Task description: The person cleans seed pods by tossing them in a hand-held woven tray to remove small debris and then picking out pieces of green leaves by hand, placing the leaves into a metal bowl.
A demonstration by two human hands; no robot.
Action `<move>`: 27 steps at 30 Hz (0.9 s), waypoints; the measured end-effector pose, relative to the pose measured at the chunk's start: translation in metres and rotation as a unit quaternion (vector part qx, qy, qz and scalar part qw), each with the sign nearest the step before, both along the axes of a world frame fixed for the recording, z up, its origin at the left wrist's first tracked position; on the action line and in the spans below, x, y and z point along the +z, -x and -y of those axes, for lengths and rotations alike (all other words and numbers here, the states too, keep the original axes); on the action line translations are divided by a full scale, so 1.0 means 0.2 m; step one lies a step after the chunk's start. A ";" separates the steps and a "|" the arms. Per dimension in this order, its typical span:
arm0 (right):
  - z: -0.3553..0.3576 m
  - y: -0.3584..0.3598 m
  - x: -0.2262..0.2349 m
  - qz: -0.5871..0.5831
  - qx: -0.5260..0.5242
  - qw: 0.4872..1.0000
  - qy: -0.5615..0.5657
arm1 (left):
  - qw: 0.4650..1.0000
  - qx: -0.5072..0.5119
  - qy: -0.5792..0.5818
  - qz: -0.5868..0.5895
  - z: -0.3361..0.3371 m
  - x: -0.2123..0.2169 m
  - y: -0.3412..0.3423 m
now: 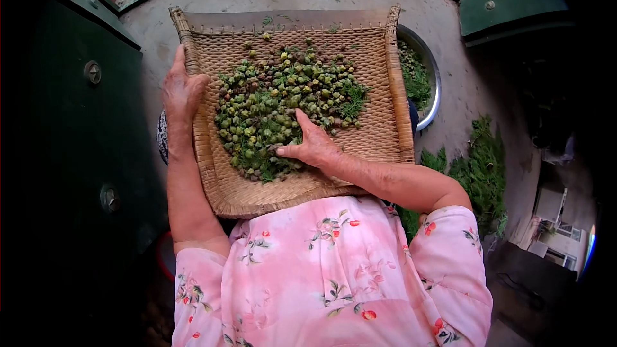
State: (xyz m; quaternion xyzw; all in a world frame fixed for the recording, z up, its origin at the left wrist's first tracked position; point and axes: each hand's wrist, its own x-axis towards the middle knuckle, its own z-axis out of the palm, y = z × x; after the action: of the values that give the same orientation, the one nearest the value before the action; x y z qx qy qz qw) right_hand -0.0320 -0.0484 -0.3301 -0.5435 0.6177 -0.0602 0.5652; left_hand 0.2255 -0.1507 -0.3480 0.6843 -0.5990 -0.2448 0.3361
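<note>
Your left hand (182, 90) grips the left rim of the flat woven straw winnowing tray (379, 109), fingers curled over the edge, with the forearm running straight down to the lower left of the frame. Your right hand (312, 144) lies palm down at the centre of the tray, fingers pressed together and thumb raised, resting on the heap of small green and yellow seed pods (283, 99). That forearm bends in from the right. A round metal bowl of green sprigs (421, 77) sits just beyond the tray's right edge.
</note>
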 end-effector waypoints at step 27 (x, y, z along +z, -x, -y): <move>0.08 -0.11 -0.14 -0.125 0.507 0.736 0.431 | 0.961 0.032 -0.116 -0.249 0.00 -0.05 -0.17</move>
State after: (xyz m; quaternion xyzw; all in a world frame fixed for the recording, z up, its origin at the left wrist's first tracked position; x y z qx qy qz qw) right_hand -0.0109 -0.0639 -0.3587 -0.9642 0.2240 0.0439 0.1349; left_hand 0.2598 -0.1500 -0.3577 0.6550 -0.4414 -0.4642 0.4008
